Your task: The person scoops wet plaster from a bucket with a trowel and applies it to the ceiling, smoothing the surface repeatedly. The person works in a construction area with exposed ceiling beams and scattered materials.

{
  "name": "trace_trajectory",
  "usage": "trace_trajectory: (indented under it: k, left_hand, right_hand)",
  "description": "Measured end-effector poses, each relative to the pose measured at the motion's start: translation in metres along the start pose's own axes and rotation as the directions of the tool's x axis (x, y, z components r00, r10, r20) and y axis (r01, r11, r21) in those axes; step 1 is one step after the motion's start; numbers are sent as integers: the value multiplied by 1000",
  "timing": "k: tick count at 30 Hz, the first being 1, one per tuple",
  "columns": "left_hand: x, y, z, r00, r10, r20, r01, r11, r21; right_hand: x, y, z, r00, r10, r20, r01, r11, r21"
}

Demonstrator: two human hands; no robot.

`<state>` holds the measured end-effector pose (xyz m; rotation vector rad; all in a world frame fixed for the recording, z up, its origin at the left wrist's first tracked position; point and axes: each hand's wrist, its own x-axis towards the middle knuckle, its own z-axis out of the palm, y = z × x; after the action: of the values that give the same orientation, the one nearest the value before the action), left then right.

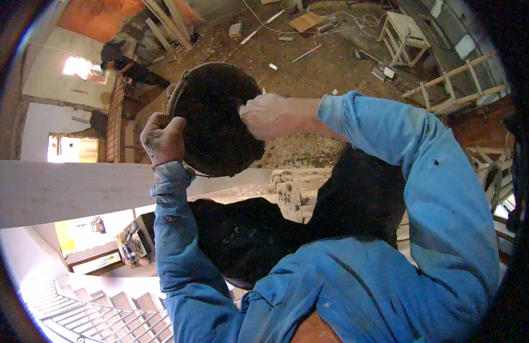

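Note:
A round black bucket [221, 123] is in front of me, its dark mouth turned toward me. My left hand [164, 137] is closed on its left rim, with the thumb lying over the edge. My right hand [264, 117] is curled in a fist at the bucket's right edge, its knuckles over the dark opening. Whatever the right fingers grip, if anything, is hidden from view. The inside is too dark to show its contents. Both hands look dusty, and blue sleeves cover my forearms.
Far below lies a dirt floor [310, 63] strewn with debris. A wooden stool [403, 35] and a wooden ladder [452, 86] are at the right. A beam [75, 191] runs across the left, above a staircase railing [98, 311]. Another person [135, 66] is at the far left.

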<state>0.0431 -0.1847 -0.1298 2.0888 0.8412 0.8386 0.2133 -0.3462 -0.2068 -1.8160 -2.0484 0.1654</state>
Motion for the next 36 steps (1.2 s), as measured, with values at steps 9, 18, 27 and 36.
trace_trajectory:
  k: [9, 18, 27, 36]
  left_hand:
    - [-9, 10, 5, 990, 131, 55, -131, 991, -16]
    - [6, -11, -14, 996, 24, -83, -42, 974, -224]
    - [10, -21, -17, 992, -62, -112, 25, 953, -301]
    - [23, -101, -16, 999, -48, 6, 44, 864, -502]
  right_hand:
    - [-13, 10, 14, 949, -305, 80, 176, 723, 668]
    - [-19, -7, -10, 949, 205, 238, -315, 631, 709]
    - [-22, -42, -53, 983, 156, 97, -182, 901, 394]
    - [-25, -26, -27, 976, 13, 219, -19, 1000, 23]
